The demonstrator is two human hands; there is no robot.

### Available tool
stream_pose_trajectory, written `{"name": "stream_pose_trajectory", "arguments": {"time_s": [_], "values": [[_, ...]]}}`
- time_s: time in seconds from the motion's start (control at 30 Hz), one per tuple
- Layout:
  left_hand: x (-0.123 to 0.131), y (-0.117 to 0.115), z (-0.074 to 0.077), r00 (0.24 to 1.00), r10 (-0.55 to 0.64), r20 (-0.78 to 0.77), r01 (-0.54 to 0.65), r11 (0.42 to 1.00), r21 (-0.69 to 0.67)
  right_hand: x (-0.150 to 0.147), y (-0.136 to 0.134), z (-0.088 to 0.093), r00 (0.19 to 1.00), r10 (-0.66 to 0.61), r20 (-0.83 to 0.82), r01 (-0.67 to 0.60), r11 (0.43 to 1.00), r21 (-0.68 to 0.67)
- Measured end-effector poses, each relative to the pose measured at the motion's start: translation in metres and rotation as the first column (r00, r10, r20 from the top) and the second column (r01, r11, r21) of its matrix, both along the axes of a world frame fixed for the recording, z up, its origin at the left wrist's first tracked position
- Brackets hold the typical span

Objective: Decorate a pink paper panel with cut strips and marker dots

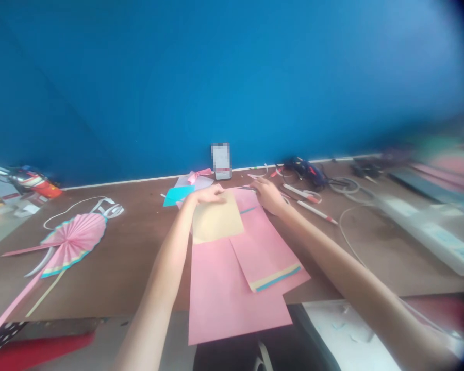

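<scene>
My left hand (pixel 206 195) grips the top edge of a pale yellow paper sheet (pixel 216 220), which lies tilted over a large pink paper sheet (pixel 232 296). My right hand (pixel 266 196) stands at the far end of the pink paper. Its fingers pinch a slim dark tool (pixel 246 188), too blurred to name exactly. A folded pink paper piece (pixel 265 252) with a yellow and blue striped edge lies on the large sheet, to the right of the yellow one.
A pleated pink paper fan (pixel 73 239) lies at left on the brown table (pixel 112 288). A cyan paper piece (pixel 178 196) and a pink ribbon bow (pixel 198 176) lie ahead. White markers (pixel 316 212) and a dark glue gun (pixel 305 171) lie at right, with a white cable (pixel 346 185).
</scene>
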State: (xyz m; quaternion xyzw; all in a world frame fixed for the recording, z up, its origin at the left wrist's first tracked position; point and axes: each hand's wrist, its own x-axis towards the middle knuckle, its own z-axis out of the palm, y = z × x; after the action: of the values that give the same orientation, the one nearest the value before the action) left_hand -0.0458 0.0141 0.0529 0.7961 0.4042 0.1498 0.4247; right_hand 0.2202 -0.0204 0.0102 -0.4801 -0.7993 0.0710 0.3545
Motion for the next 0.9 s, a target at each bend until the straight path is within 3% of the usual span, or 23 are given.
{"name": "stream_pose_trajectory", "arguments": {"time_s": [0.1,0.2,0.3,0.53,0.63,0.7,0.77,0.83,0.9], "values": [[-0.005,0.002,-0.003,0.995,0.026,0.092,-0.015,0.992,-0.124,0.035,0.004,-0.017,0.980,-0.173,0.101,0.171,0.985,0.026],[-0.010,0.003,-0.005,0.971,0.085,0.221,-0.033,0.973,-0.231,0.046,0.010,-0.025,0.970,-0.205,0.127,0.207,0.978,0.004],[-0.012,0.005,-0.012,0.958,0.117,0.262,-0.030,0.948,-0.317,0.040,0.016,-0.021,0.967,-0.177,0.183,0.180,0.984,-0.001],[-0.010,0.009,-0.033,0.900,0.245,0.360,-0.131,0.941,-0.312,0.035,0.025,-0.018,0.969,-0.090,0.231,0.114,0.989,-0.091],[-0.011,0.009,-0.038,0.894,0.279,0.349,-0.186,0.942,-0.279,0.033,0.021,-0.021,0.964,-0.131,0.231,0.139,0.990,-0.018],[-0.013,0.009,-0.042,0.898,0.282,0.339,-0.210,0.949,-0.234,0.032,0.018,-0.019,0.968,-0.183,0.170,0.174,0.983,0.065],[-0.013,0.011,-0.045,0.908,0.273,0.318,-0.223,0.957,-0.185,0.031,0.015,-0.013,0.974,-0.225,0.002,0.223,0.968,0.114],[-0.013,0.013,-0.047,0.916,0.269,0.297,-0.237,0.961,-0.140,0.030,0.012,-0.007,0.956,-0.218,-0.198,0.237,0.968,0.081],[-0.013,0.014,-0.049,0.920,0.275,0.279,-0.258,0.961,-0.096,0.029,0.006,-0.005,0.921,-0.159,-0.357,0.156,0.987,-0.037]]}}
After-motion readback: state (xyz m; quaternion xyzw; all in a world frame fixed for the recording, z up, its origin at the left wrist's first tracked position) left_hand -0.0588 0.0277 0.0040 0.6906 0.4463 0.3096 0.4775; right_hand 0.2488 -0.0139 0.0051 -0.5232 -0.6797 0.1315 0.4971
